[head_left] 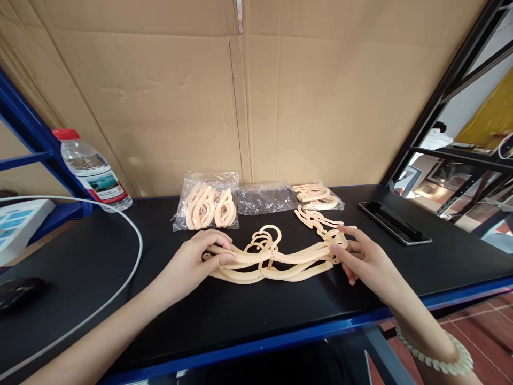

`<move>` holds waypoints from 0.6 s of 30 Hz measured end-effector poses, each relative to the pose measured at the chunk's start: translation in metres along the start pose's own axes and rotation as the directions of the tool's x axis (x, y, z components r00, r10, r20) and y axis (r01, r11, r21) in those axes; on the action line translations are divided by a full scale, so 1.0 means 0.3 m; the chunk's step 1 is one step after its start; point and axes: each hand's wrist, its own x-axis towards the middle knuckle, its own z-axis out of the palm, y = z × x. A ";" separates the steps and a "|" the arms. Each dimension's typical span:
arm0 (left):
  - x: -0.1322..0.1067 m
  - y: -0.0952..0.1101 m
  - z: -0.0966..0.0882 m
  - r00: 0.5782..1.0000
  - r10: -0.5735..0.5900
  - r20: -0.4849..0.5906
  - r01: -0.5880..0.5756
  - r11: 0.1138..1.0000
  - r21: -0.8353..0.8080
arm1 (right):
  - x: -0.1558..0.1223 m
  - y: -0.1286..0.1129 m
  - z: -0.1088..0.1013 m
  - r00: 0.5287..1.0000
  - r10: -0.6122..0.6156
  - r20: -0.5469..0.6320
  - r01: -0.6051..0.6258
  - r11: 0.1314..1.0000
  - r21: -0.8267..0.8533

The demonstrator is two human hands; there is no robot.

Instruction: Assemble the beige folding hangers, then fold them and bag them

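Observation:
Several beige folding clothes hangers lie together at the middle of the table, their hooks toward the back. My left hand is closed on the left end of the top hanger, thumb in front and fingers behind. At that hanger's right end, my right hand has thumb and index finger around the tip, with the other fingers curled below. Just behind the right hand are folded hanger pieces, partly hidden by it. A clear plastic bag of folded hangers rests behind my left hand.
Another clear bag lies at the back, with hanger pieces at its right end. A phone lies on the right. On the left are a water bottle, a white cable and a black mouse. Cardboard stands behind.

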 end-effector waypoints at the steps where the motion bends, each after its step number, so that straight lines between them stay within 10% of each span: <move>1: 0.001 -0.001 0.003 1.000 0.029 -0.005 -0.028 0.999 0.029 | -0.001 0.000 -0.006 1.000 -0.002 0.010 0.003 0.998 -0.056; 14: -0.003 0.044 -0.008 0.983 0.172 0.061 -0.181 0.956 0.232 | 0.008 -0.028 -0.081 0.982 -0.133 0.135 0.188 0.775 -0.603; 18: 0.025 0.105 -0.010 0.962 0.193 0.194 -0.249 0.911 0.328 | 0.025 -0.107 -0.043 0.886 -0.387 0.255 0.461 0.684 -0.566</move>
